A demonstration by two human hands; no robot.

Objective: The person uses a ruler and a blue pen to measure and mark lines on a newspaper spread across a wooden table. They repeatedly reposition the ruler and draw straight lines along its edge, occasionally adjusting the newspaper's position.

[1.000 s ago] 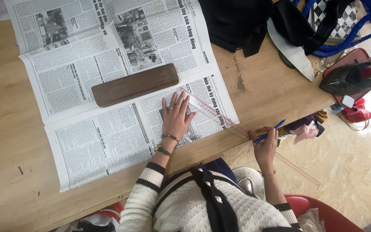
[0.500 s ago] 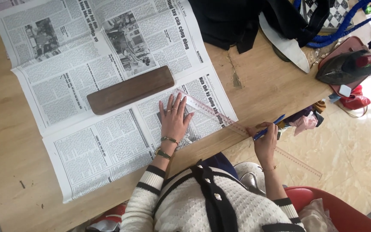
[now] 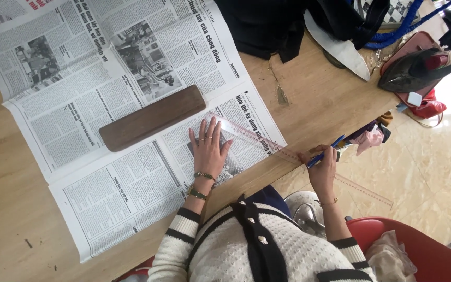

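The left hand (image 3: 208,148) lies flat, palm down and fingers spread, grasping nothing. It presses on a long clear ruler (image 3: 267,143) and on the newspaper (image 3: 105,104) spread beneath it. The ruler starts just beyond the fingertips of that hand, runs out to the right across the near right corner of the newspaper, passes the edge of the surface (image 3: 319,99) and sticks out over the floor, ending well to the right of the right hand.

The right hand (image 3: 321,168) is closed around a blue pen (image 3: 324,152), held in a writing grip. The pen's tip points left and sits at the ruler's edge, right where the ruler crosses the near edge of the surface. This hand is beside the ruler on its near side; whether it touches the ruler cannot be told.

A dark brown wooden block (image 3: 152,117) lies on the newspaper just to the far left of the left hand, tilted, apart from the fingers. Both wrists carry bracelets, and the sleeves are white knit with black stripes.

On the far side of the surface lies a heap of black cloth (image 3: 267,26). To the far right, off the surface, stand a dark iron (image 3: 418,68) on a red stand, and blue cord (image 3: 392,31). A red chair (image 3: 418,250) shows at the near right, beside the person.
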